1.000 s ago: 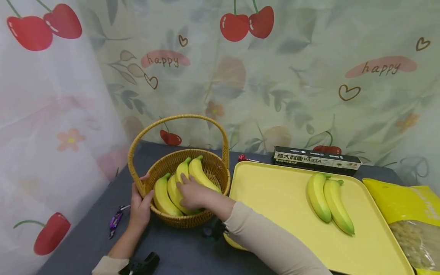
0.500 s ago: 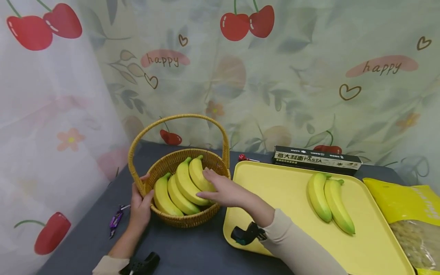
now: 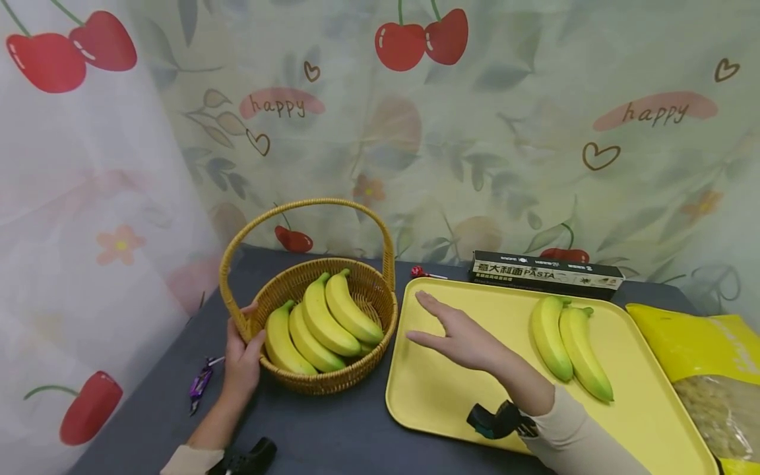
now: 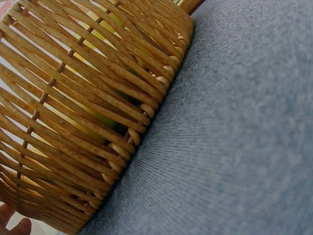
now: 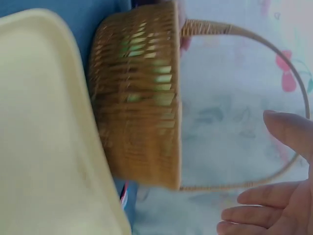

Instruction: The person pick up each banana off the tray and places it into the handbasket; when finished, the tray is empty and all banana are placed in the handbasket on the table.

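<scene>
Several bananas lie side by side in a round wicker basket with a tall looped handle. My left hand grips the basket's left side where the handle joins the rim, thumb outside. In the left wrist view the woven wall fills the left half, with fingertips just showing at the corner. My right hand hovers over the yellow tray, fingers straight, thumb spread, holding nothing. Two more bananas rest on the tray's right half. The right wrist view shows the right hand beside the basket handle.
Behind the tray stands a black pasta box. A red lollipop lies near the tray's back left corner, a purple-wrapped lollipop left of the basket. At the right edge is a yellow bag. A patterned curtain hangs behind.
My right hand has left the bananas in the basket and moved right over the tray, its fingers spread. The upper bananas shifted slightly. My left hand stays on the basket.
</scene>
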A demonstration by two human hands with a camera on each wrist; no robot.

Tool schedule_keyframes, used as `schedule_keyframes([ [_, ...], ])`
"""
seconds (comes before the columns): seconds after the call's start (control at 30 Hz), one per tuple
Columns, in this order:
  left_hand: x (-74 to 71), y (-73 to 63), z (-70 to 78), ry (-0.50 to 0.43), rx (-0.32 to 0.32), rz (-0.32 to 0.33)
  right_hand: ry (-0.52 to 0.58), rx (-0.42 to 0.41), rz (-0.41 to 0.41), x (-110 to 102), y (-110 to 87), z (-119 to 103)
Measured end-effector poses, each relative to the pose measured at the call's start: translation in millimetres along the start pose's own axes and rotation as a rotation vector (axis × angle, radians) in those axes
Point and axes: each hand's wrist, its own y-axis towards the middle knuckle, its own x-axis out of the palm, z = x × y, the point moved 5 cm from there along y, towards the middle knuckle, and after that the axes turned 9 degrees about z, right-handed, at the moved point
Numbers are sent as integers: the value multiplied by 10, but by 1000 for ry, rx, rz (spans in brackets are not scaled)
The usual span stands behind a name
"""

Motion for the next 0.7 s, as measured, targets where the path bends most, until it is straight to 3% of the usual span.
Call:
schedule_keyframes([
  [0.37,19,-6,0,-8,9,-1,1,115,132,-395,-432,566],
  [0.7,10,-8,11,13,9,6,41,324,282,-747,-617,1157],
])
